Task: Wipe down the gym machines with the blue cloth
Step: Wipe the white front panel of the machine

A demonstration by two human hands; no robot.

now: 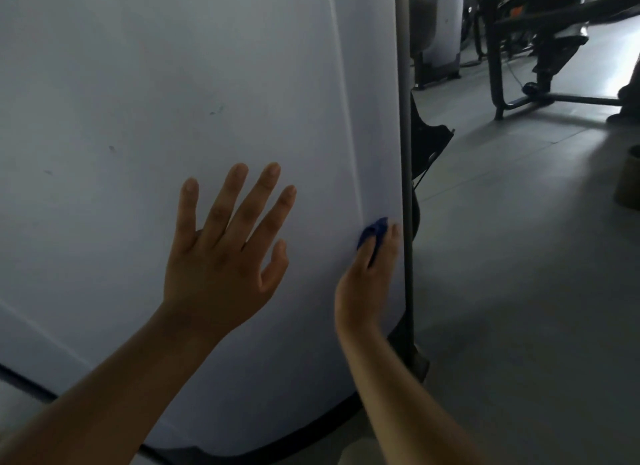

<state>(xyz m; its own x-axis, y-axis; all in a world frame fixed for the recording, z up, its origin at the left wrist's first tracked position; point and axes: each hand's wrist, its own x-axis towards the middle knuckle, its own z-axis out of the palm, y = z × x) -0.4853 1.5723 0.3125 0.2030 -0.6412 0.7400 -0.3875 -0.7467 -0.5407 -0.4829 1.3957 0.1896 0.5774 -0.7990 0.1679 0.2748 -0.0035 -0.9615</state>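
Observation:
A large white machine cover [173, 101] fills the left and middle of the head view. My left hand [225, 250] lies against it with fingers spread and straight. To its right, my right hand [370, 274] grips the blue cloth [374, 232] and presses it on the cover's right side, close to a seam. Most of the cloth is hidden inside the hand; only a small bunch shows above the fingers.
A grey upright post [406, 153] runs down just right of the cover's edge. Dark machine frames [519, 49] and another white machine [440, 32] stand at the back right on the grey floor [519, 257]. A brownish object [628, 180] sits at the right edge.

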